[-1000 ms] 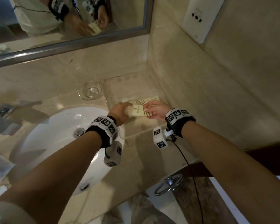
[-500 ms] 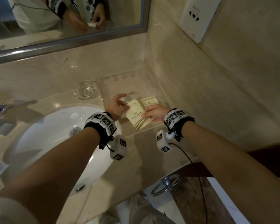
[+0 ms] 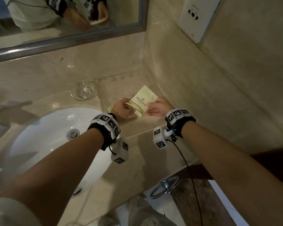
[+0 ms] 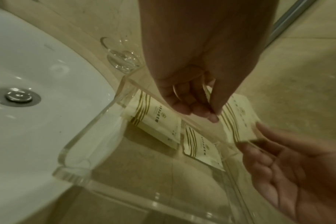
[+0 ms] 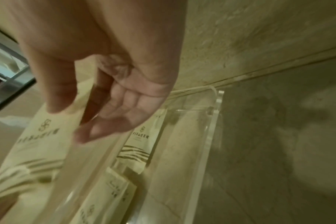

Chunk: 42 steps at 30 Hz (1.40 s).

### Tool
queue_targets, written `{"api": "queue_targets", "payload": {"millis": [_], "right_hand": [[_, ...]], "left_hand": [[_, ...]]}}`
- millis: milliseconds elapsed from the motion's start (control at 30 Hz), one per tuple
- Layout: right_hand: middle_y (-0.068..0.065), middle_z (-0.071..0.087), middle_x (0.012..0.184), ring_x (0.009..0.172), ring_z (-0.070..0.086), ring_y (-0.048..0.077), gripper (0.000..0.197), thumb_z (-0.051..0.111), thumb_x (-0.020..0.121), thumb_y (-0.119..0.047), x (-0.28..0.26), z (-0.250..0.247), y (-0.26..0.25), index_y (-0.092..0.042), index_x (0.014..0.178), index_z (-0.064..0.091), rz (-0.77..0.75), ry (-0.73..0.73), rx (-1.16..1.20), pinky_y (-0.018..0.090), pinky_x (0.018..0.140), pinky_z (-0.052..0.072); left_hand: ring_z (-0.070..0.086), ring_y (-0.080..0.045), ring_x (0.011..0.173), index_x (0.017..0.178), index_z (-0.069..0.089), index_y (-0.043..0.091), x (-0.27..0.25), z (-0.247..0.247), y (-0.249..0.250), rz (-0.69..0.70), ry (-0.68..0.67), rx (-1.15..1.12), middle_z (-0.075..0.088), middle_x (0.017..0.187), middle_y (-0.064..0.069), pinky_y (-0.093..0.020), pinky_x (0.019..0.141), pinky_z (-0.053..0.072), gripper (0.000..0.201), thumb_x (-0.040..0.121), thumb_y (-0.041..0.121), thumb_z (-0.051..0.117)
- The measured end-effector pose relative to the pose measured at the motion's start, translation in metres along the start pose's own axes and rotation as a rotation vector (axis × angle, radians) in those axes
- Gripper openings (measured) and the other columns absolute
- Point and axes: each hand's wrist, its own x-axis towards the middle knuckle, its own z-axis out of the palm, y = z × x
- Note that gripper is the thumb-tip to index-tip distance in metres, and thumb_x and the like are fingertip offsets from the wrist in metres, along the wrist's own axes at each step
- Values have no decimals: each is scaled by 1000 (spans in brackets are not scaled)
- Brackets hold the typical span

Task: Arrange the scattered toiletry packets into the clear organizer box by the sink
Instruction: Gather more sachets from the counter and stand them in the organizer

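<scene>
The cream toiletry packet (image 3: 143, 101) hangs above the clear organizer box (image 4: 82, 134), its long axis running from seven to one o'clock; the left hand (image 3: 121, 109) pinches its gold-striped lower end, while the right hand (image 3: 158, 108), at the packet's four o'clock, has relaxed, spread fingers (image 5: 113, 115) barely brushing the edge. Two flat, matte paper packets (image 4: 157, 121) already lie inside the glossy acrylic walls on the marble counter (image 3: 145, 160).

Cream toiletry packet (image 3: 143, 101), gold stripes at one end, printed logo: raised above clear organizer box (image 4: 86, 128), tilted, face up. Two matching packets (image 4: 155, 119) (image 4: 201, 149) lie flat inside box, side by side. Box sits on counter beside sink.
</scene>
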Motion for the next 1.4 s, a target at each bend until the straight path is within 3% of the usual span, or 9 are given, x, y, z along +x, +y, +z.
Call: {"api": "queue_targets", "payload": {"millis": [133, 267, 433, 633, 733, 1000, 1100, 1233, 1400], "right_hand": [[5, 65, 87, 63, 59, 12, 20, 60, 89, -16, 0, -8, 7, -8, 108, 58, 87, 83, -40, 19, 51, 51], [16, 63, 97, 66, 58, 16, 45, 60, 88, -2, 3, -14, 15, 9, 129, 45, 197, 242, 26, 22, 45, 56], [27, 58, 123, 87, 67, 28, 36, 51, 91, 5, 13, -16, 20, 11, 127, 47, 277, 340, 30, 32, 76, 56], [30, 59, 119, 83, 65, 29, 35, 53, 90, 6, 34, -8, 25, 15, 123, 48, 240, 391, 102, 32, 73, 57], [27, 62, 115, 59, 58, 19, 33, 56, 89, 4, 48, -6, 26, 15, 120, 50, 200, 424, 79, 31, 68, 54], [19, 69, 82, 57, 61, 20, 19, 61, 89, -11, 74, -3, 33, 5, 98, 57, 214, 476, -10, 47, 84, 56], [11, 61, 66, 54, 59, 20, 34, 63, 88, -15, 72, -1, 33, 2, 116, 52, 187, 507, -34, 47, 79, 58], [14, 64, 75, 54, 61, 22, 40, 60, 90, -24, 62, 0, 29, -2, 122, 51, 138, 527, -118, 48, 74, 59], [13, 71, 95, 85, 69, 30, 47, 47, 90, -44, 36, -6, 14, -2, 104, 63, 52, 614, -513, 30, 70, 52]], "left_hand": [[53, -1, 45, 128, 53, 5, 0, 3, 3, 2, -74, 29, 59, 90, -12, -12, 47, 44, 46, 84, -9, 55], [56, -23, 69, 129, 53, 13, 6, 4, 11, -41, -36, 157, 58, 84, -8, -27, 69, 48, 46, 86, -3, 50], [50, -5, 38, 104, 65, 8, 11, 2, 11, -78, 1, 65, 55, 62, -3, -18, 49, 41, 29, 88, -2, 43], [47, 1, 31, 80, 63, 14, 6, -8, 0, -115, 3, -14, 55, 62, -5, -12, 42, 41, 35, 85, -9, 38], [49, 0, 35, 89, 61, 10, 8, -18, -6, -141, 34, 0, 56, 62, -5, -12, 43, 40, 29, 85, -8, 39], [49, 3, 31, 91, 61, 6, 9, -42, -19, -156, 131, -25, 55, 64, -6, -6, 37, 38, 28, 85, -9, 38], [48, 4, 31, 93, 60, 6, 7, -46, -20, -150, 140, -21, 55, 64, -6, -5, 38, 38, 28, 85, -10, 38], [51, 1, 36, 93, 61, 5, 4, -49, -18, -127, 140, -26, 55, 65, -6, -5, 39, 39, 27, 85, -9, 39], [51, 0, 37, 85, 60, 8, -8, -53, -13, -94, 116, -26, 55, 65, -6, -8, 43, 42, 27, 87, -8, 38]]}}
